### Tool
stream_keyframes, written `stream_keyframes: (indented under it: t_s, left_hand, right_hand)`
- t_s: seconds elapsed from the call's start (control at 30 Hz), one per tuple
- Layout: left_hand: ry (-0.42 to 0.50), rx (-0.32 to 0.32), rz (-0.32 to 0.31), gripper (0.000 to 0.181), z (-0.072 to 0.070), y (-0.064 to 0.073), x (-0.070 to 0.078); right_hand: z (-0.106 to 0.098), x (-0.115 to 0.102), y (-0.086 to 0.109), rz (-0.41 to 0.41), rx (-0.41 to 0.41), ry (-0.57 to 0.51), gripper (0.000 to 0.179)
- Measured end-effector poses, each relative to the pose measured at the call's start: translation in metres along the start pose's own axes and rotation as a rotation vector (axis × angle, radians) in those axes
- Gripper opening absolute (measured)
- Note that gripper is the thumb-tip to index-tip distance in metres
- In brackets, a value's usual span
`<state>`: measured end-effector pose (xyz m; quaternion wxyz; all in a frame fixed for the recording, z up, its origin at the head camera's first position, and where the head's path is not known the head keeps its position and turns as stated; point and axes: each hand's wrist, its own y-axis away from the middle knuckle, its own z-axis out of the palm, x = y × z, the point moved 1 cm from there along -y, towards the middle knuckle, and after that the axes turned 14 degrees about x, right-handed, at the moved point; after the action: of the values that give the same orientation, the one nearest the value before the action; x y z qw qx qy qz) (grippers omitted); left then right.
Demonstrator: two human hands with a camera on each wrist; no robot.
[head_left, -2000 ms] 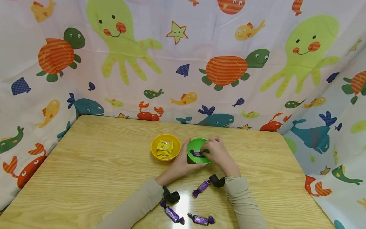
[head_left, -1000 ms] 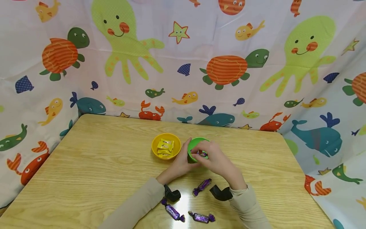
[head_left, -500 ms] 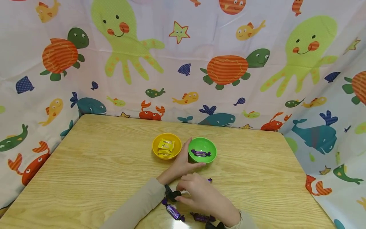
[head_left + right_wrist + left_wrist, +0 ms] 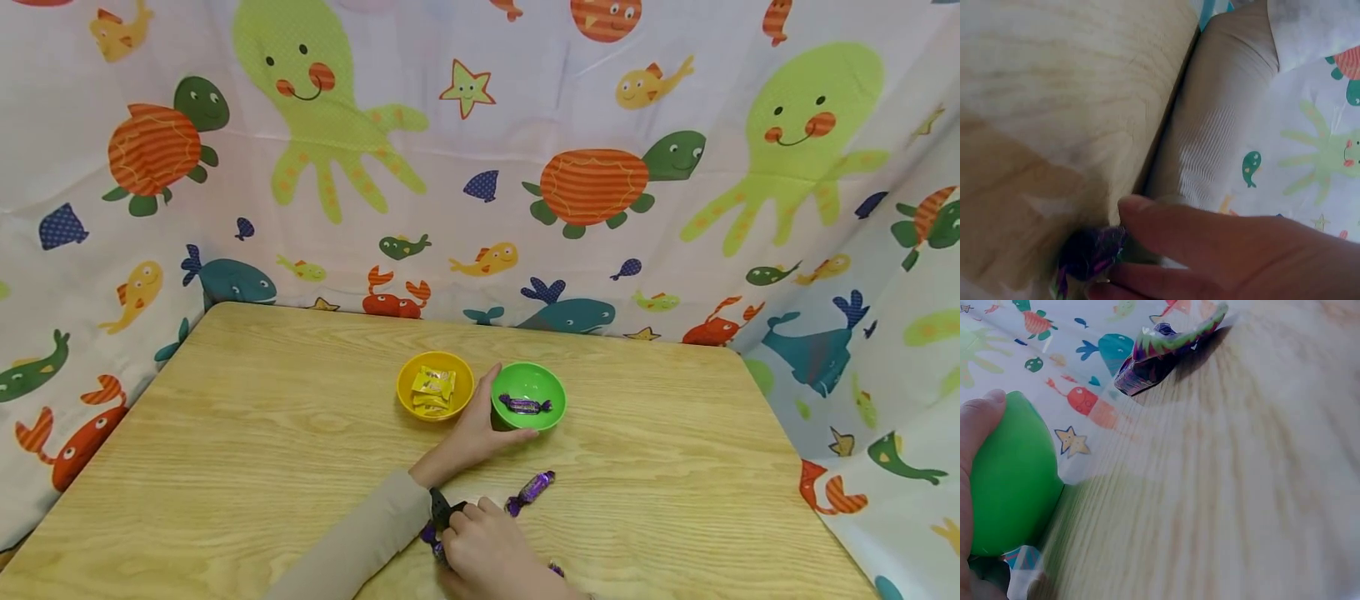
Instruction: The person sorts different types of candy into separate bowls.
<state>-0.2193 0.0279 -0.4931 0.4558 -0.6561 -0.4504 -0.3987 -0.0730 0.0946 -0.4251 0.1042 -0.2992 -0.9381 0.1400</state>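
Right hand [image 4: 483, 546] has dropped from the green bowl [image 4: 536, 380] to 6 o'clock in view, fingers about a purple twist-wrapped candy [image 4: 1088, 253]; pinching or not, cannot tell. Loose candy [image 4: 531, 492] at green bowl's 6 o'clock. Left hand [image 4: 474, 427] curls round that bowl, third candy [image 4: 525, 405] inside. Yellow bowl [image 4: 435, 361], yellow packets [image 4: 433, 382] within, at its 9 o'clock.

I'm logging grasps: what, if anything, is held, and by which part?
Left hand: green bowl, by its outer side. Right hand is at a purple candy; grip unclear.
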Motion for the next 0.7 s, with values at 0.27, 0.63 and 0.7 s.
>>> stream_keyframes:
  t_s: [0.27, 0.63, 0.7]
  left_hand:
    - [-0.007, 0.011, 0.010, 0.113, 0.000, 0.000, -0.001]
    - [-0.001, 0.009, 0.001, 0.113, 0.000, 0.001, -0.001]
    - [-0.004, 0.004, -0.001, 0.113, -0.001, 0.001, -0.001]
  right_hand:
    - [0.007, -0.009, 0.004, -0.031, 0.081, 0.140, 0.025]
    - [-0.001, -0.001, 0.001, -0.078, 0.040, 0.018, 0.018]
    - [-0.008, 0.005, 0.000, -0.063, 0.018, -0.077, 0.017]
